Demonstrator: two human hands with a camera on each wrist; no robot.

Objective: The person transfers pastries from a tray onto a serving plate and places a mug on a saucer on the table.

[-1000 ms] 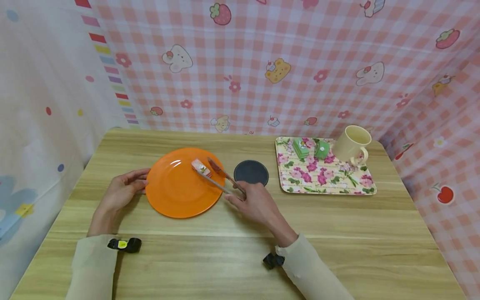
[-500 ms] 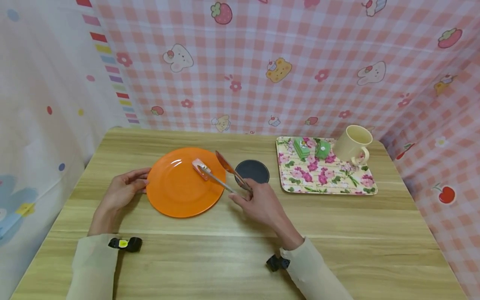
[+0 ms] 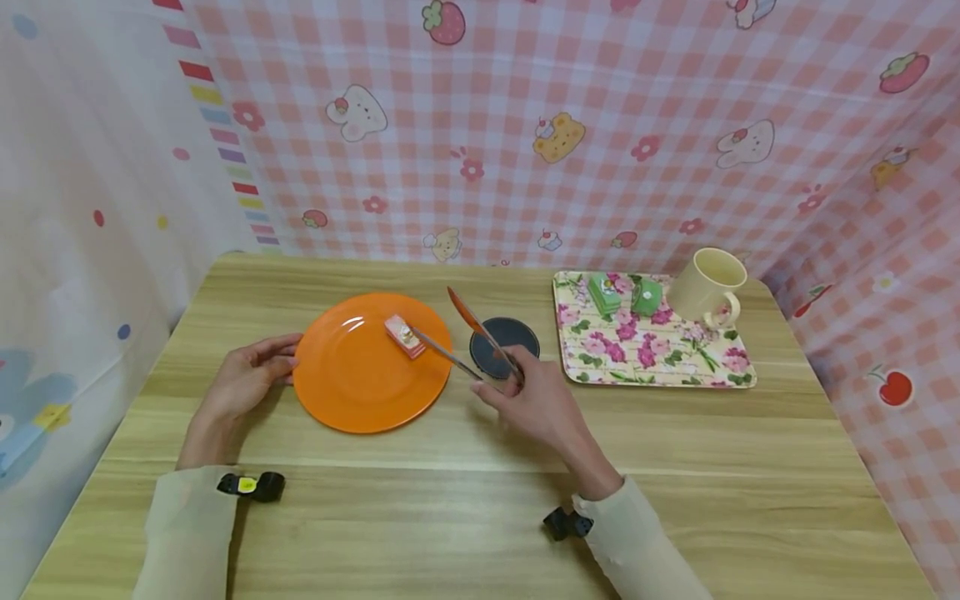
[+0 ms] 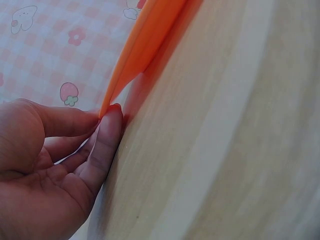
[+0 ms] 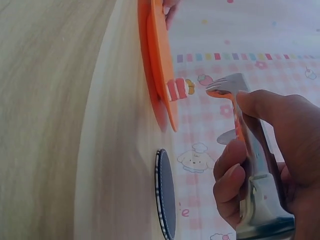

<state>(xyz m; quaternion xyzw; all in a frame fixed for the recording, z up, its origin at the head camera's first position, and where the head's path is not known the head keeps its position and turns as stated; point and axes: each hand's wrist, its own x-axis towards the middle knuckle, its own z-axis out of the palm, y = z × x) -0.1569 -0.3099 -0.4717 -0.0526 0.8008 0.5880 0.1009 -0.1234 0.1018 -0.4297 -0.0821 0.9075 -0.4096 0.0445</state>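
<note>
In the head view, my left hand (image 3: 247, 383) pinches the left rim of an orange plate (image 3: 348, 387); the left wrist view shows thumb and fingers on either side of that rim. A small pink-and-white toy cake slice (image 3: 405, 336) with a decorated top lies on the plate's right half. My right hand (image 3: 538, 400) grips metal serving tongs (image 3: 474, 322) right of the plate. Their arms are spread with nothing between them. One arm's tip is close to the cake, and the right wrist view shows that fork-like tip raised above the cake's level.
A round dark coaster (image 3: 517, 333) lies partly beneath the tongs. At the right, a floral tray (image 3: 585, 372) bears a green layered cake piece (image 3: 603, 297), a green roll (image 3: 646, 297) and a cream mug (image 3: 697, 287). Patterned curtains (image 3: 495, 100) border the wooden table (image 3: 390, 517).
The tongs' arms have spread apart and let go of the cake slice, which stays on the plate. My right hand has drawn right with the tongs; my left hand has stayed still.
</note>
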